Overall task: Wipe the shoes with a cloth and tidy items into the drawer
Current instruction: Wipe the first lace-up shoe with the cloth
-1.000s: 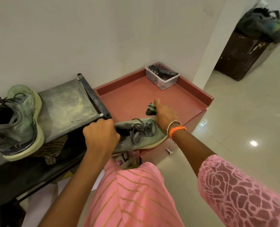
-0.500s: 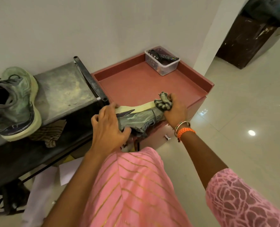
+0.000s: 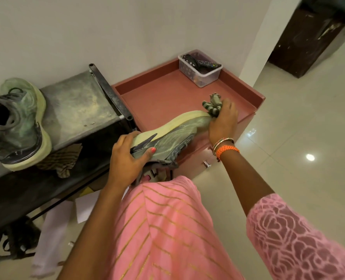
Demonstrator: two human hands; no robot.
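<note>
A grey-green sneaker (image 3: 173, 136) with a pale sole lies tipped on its side over the front edge of the red cabinet top (image 3: 163, 98). My left hand (image 3: 127, 158) grips its heel end, thumb on the upper. My right hand (image 3: 223, 122) holds a bunched striped cloth (image 3: 213, 106) against the toe. The second sneaker (image 3: 16, 126) stands on the metal shoe rack (image 3: 76, 106) at the left. A drawer knob (image 3: 207, 164) shows on the cabinet front under my right wrist.
A clear plastic box (image 3: 200, 71) with remotes sits in the cabinet top's back corner. A brown checked rag (image 3: 60, 158) lies on the rack. White papers (image 3: 52, 229) lie on the floor below. A dark cabinet (image 3: 305, 39) stands far right.
The sneaker has been turned from upright onto its side, sole facing away. My right hand with the cloth moved from the laces out to the toe.
</note>
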